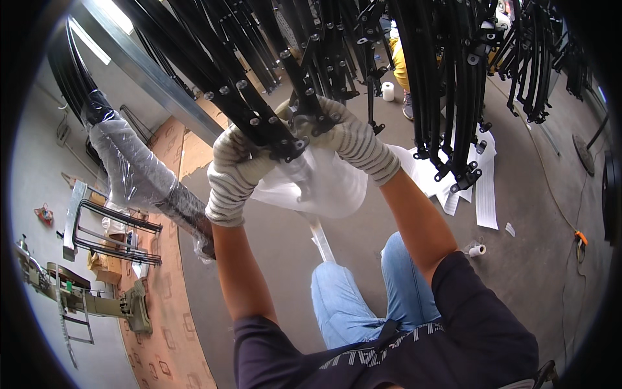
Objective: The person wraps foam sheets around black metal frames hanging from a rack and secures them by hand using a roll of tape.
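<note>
Gripping glossy black bars (240,107), both hands (236,159) (343,133) curled around their ends (ribbed, striped knit gloves (227,191)), filmy white sheet (337,188) below.

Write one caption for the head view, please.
Left hand and right hand in striped gloves hold black bars; white sheets lie on the floor.

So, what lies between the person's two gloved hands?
In the head view, black bars with bolted ends lie between the left hand and the right hand.

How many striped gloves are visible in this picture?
2: one on the left hand, one on the right hand, both at the black bars. Others may be hidden behind them.
</note>
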Demonstrator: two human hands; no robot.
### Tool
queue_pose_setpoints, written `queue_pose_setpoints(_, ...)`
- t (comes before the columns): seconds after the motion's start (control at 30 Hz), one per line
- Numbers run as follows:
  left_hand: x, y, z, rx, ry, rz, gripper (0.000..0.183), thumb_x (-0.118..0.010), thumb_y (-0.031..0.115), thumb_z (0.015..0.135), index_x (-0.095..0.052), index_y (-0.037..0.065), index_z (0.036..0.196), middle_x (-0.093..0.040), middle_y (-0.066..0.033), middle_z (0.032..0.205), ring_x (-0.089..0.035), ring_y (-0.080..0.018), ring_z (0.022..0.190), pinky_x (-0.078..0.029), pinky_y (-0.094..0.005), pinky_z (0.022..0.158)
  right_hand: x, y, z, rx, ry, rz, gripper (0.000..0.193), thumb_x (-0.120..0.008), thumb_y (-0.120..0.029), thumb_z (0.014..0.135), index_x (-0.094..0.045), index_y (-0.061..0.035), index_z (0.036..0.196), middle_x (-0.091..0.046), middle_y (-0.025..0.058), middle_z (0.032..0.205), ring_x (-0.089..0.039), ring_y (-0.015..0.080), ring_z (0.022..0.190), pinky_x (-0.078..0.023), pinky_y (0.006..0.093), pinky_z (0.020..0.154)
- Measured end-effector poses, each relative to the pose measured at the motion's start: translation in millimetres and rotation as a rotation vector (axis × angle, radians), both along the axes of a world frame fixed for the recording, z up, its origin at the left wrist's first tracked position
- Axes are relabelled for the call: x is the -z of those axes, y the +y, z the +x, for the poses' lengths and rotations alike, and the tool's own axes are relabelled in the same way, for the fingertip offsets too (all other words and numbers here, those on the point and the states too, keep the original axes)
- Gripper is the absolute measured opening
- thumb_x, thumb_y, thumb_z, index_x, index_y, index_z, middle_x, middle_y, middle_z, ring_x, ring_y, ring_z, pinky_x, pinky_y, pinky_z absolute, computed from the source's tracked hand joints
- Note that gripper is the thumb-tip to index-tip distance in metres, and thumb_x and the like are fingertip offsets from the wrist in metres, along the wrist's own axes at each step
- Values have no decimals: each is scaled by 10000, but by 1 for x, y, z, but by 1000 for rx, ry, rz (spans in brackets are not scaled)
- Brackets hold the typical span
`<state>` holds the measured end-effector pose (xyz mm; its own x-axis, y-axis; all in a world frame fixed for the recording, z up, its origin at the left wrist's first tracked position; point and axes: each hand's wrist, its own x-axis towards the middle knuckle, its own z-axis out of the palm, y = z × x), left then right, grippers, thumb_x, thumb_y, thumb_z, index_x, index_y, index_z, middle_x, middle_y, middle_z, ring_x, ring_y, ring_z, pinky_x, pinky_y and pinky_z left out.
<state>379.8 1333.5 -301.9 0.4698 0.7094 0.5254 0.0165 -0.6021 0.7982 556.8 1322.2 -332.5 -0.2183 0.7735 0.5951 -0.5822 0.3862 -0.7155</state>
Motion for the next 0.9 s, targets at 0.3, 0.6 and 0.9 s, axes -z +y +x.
queue_pose_setpoints(0.3,0,2,-9,67,-41,-70,234,-687,64,688,-552,30,876,-611,40,809,-571,-28,720,-484,-163,661,-2,-6,-8,122,-66,17,256,-691,-41,678,-571,-32,904,-560,-36,750,-490,13,661,-443,173,611)
queue_pose_setpoints(0.6,-29,-46,6,59,-197,-19,254,-547,-4,786,-517,7,1037,-599,-70,927,-565,-114,826,-460,-232,747,-20,-25,-19,388,-104,111,120,-625,-32,713,-507,-40,736,-442,-52,620,-388,10,590,-362,171,546)
queue_pose_setpoints(0.9,-36,-48,-10,104,-173,93,352,-589,26,782,-485,2,1118,-565,-34,984,-527,-96,876,-432,-230,772,-29,-23,-23,168,177,280,253,-578,24,744,-478,-2,975,-504,-9,792,-470,14,693,-425,143,607)
